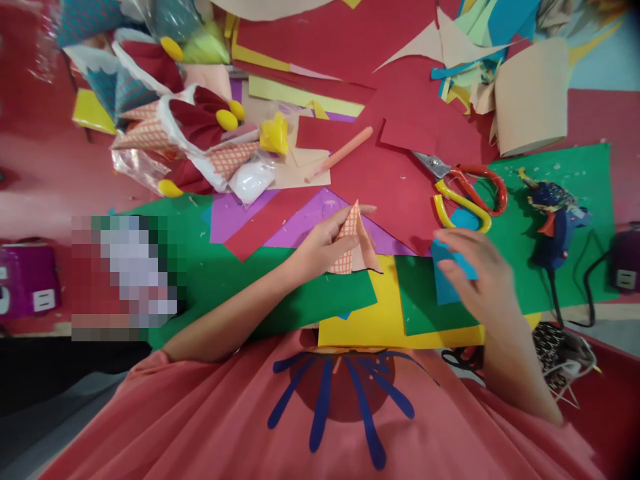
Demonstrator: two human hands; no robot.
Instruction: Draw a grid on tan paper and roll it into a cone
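My left hand (327, 247) is closed round a small pointed piece of orange-and-white checked material (352, 248). Its tip points up, and its plain peach side flares to the right with a dark lower edge. To the right, my right hand (483, 280) hovers with thumb and fingers apart, slightly blurred, and nothing shows in its grasp. Behind those fingers lies a blue piece (447, 273), partly hidden. Just above that hand rest scissors (460, 183) with one red and one yellow handle, blades toward the upper left.
A corded glue gun (557, 233) lies on green sheet (595, 180) at the right. Checked cones with red insides and yellow ovals (227, 120) crowd the upper left. A peach rolled stick (340, 155), beige curved piece (533, 97) and coloured scraps cover the table's far side.
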